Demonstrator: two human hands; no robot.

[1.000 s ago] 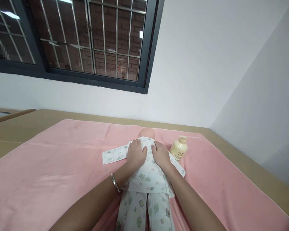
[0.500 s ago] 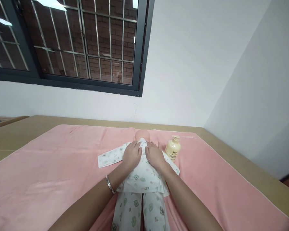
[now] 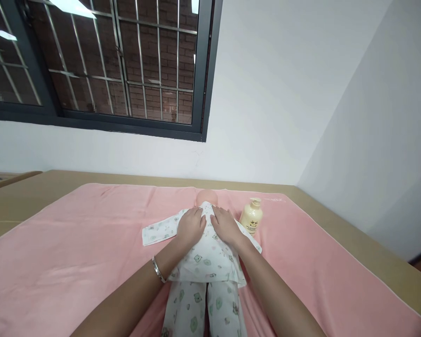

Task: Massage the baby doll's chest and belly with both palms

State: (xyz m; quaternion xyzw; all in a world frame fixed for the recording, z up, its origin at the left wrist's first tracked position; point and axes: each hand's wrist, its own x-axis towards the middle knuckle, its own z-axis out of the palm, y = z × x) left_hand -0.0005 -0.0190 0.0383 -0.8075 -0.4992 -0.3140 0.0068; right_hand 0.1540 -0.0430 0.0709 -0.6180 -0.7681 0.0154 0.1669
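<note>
A baby doll in a white printed top [image 3: 206, 260] and matching trousers [image 3: 187, 304] lies with its head [image 3: 206, 197] at the far end. My left hand [image 3: 191, 227] rests flat on the left side of the upper chest, fingers stretched toward the head. On the right side of the chest lies my right hand [image 3: 226, 226], also flat with its fingers extended. One sleeve [image 3: 159, 230] spreads out to the left; the other runs under my right forearm. A pale yellow pump bottle [image 3: 251, 216] stands just right of my right hand.
Beneath the doll a pink blanket [image 3: 73, 252] covers much of a tan surface [image 3: 358, 238]. Behind it rises a white wall [image 3: 263, 93] with a dark-framed, barred window [image 3: 199, 93] at the upper left.
Both hands stay on the doll's chest with hardly any movement. The view has shifted very slightly.
</note>
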